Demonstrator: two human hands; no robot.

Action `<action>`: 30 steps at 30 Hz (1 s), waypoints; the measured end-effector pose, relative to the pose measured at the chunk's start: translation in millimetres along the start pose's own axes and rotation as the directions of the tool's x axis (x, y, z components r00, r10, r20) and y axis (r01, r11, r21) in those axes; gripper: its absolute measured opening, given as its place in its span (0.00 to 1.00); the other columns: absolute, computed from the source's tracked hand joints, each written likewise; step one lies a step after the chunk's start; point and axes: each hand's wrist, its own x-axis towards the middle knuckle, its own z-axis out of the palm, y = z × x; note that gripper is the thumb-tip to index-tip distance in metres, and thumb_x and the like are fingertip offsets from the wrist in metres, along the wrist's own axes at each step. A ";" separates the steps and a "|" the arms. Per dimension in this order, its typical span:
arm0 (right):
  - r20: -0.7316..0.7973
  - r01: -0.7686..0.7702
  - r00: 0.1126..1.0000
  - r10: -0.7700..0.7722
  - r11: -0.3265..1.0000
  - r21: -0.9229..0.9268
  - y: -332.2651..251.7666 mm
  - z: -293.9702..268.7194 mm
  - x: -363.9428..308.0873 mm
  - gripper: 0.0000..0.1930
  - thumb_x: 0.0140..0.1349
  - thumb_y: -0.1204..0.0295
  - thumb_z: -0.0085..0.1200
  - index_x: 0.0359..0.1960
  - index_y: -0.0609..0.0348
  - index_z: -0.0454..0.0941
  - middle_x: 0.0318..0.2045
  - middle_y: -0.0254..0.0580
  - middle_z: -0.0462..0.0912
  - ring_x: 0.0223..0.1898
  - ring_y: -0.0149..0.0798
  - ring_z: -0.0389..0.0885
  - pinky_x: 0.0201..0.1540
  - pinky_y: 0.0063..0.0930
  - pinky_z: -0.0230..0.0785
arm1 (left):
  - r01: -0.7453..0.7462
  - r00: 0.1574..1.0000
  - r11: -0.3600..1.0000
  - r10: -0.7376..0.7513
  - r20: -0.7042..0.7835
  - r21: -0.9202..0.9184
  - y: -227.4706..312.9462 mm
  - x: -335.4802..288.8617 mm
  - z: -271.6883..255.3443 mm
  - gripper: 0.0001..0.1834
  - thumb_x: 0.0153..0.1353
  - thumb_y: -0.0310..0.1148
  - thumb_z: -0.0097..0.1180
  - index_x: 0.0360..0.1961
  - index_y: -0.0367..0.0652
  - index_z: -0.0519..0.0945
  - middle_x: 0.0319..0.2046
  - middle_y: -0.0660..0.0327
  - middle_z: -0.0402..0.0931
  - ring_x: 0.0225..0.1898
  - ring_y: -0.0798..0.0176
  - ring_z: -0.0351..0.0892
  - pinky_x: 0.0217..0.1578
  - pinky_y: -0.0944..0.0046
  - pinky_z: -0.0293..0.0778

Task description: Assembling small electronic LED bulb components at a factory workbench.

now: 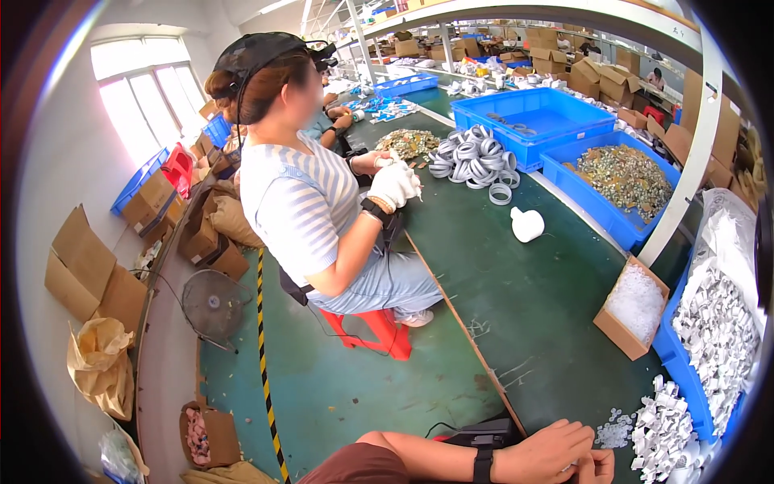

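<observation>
At the lower right edge, my left hand [542,453] is over the green worktable [516,298], a black band round its wrist. Its fingers are bent and pressed together. My right hand [597,466] meets it, fingers curled, partly cut off by the frame. Whatever the two hands hold between them is hidden. Just beyond the fingers lies a small heap of clear plastic pieces [615,429]. Beside it is a pile of white plastic parts [665,429], spilling from in front of a blue bin [667,352] full of similar parts.
A co-worker [310,177] with a white glove sits on a red stool [372,332] to the left. Grey rings [476,161], a white rounded part [527,224], a carton of clear pieces [633,310] and a blue bin of small metallic parts [621,181] stand along the table. A metal shelf post [685,177] rises there.
</observation>
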 end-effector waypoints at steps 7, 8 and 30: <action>0.040 -0.038 0.999 0.032 0.988 0.149 3.7 -9.6 -7.1 0.09 0.76 0.70 0.53 0.46 0.66 0.79 0.40 0.39 0.82 0.43 0.30 0.77 0.49 0.25 0.71 | 0.040 0.998 0.999 -0.041 -0.048 -0.020 2.3 -12.1 -0.6 0.11 0.60 0.31 0.61 0.42 0.45 0.74 0.45 0.60 0.73 0.42 0.55 0.72 0.43 0.58 0.67; 0.051 0.002 0.999 -0.005 0.998 0.059 4.0 -11.2 -6.4 0.09 0.75 0.71 0.53 0.46 0.66 0.79 0.42 0.40 0.82 0.43 0.31 0.77 0.50 0.26 0.71 | 0.042 0.997 0.999 -0.044 -0.061 -0.027 1.7 -12.6 -1.0 0.11 0.60 0.31 0.62 0.41 0.46 0.74 0.44 0.61 0.74 0.42 0.56 0.72 0.42 0.59 0.67; -0.208 0.208 0.561 -0.801 0.380 -0.901 -15.3 -124.9 -15.8 0.14 0.61 0.77 0.63 0.48 0.60 0.79 0.50 0.51 0.80 0.54 0.53 0.76 0.60 0.43 0.65 | 0.382 0.914 0.798 -0.253 -0.316 0.466 -48.5 -0.7 -71.4 0.32 0.64 0.31 0.60 0.68 0.34 0.67 0.70 0.41 0.59 0.68 0.36 0.58 0.66 0.41 0.57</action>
